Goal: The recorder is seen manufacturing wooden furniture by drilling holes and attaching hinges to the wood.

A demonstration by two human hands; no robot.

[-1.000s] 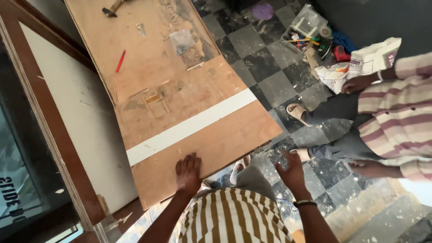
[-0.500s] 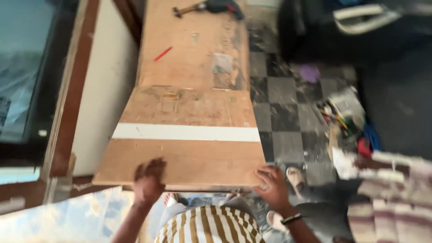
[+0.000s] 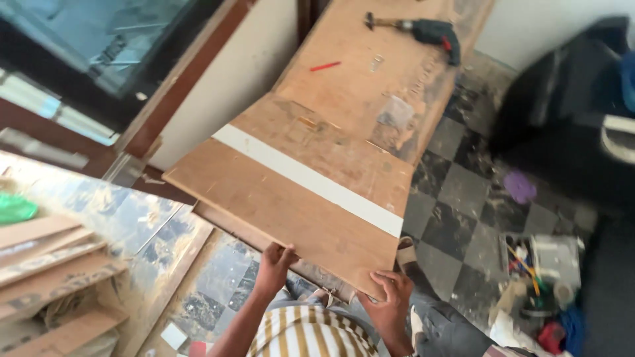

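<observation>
My left hand [image 3: 273, 263] and right hand [image 3: 390, 301] both have their fingers curled around the near edge of the brown board [image 3: 291, 198], which lies tilted before me with a white strip [image 3: 307, 178] across it. Beyond, on the long worktop [image 3: 370, 73], lie a red pencil [image 3: 325, 66] and a drill [image 3: 423, 30].

Checkered tile floor [image 3: 463, 198] (black and grey), white wall [image 3: 225, 86], dark-framed window [image 3: 119, 39] at left
</observation>
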